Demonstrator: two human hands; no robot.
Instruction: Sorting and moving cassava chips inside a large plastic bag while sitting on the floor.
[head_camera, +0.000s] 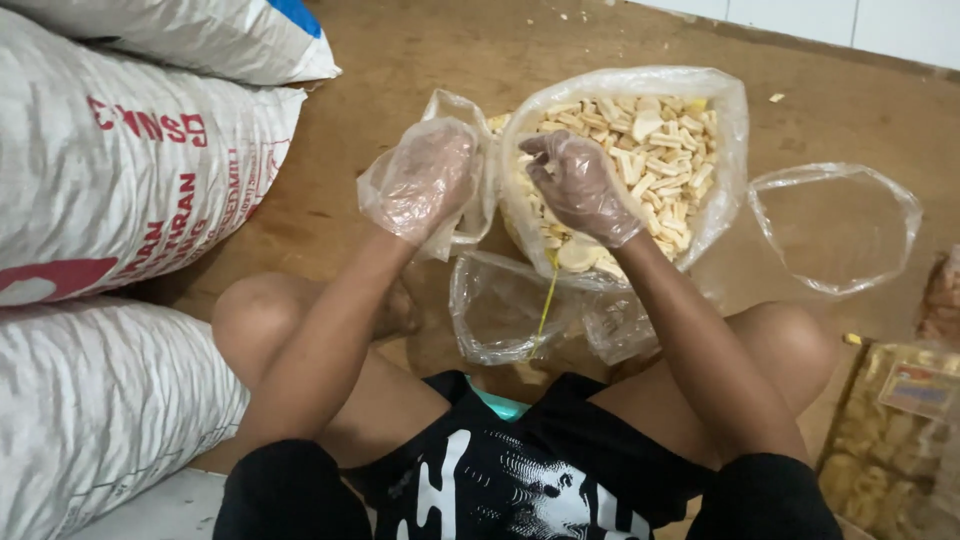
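A big bag of crackers (640, 150) is set on the floor (400, 60) ahead of the knees. Just left of it a small bag (470, 160) is held. An empty bag (835, 230) lies to its right, sacks (120, 180) are stacked far left, and packed crackers (895, 430) lie at the right edge.

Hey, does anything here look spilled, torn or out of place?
A few pale crumbs lie scattered on the brown floor beyond the big bag of crackers. A yellow strip dangles below the right hand. Nothing looks torn.
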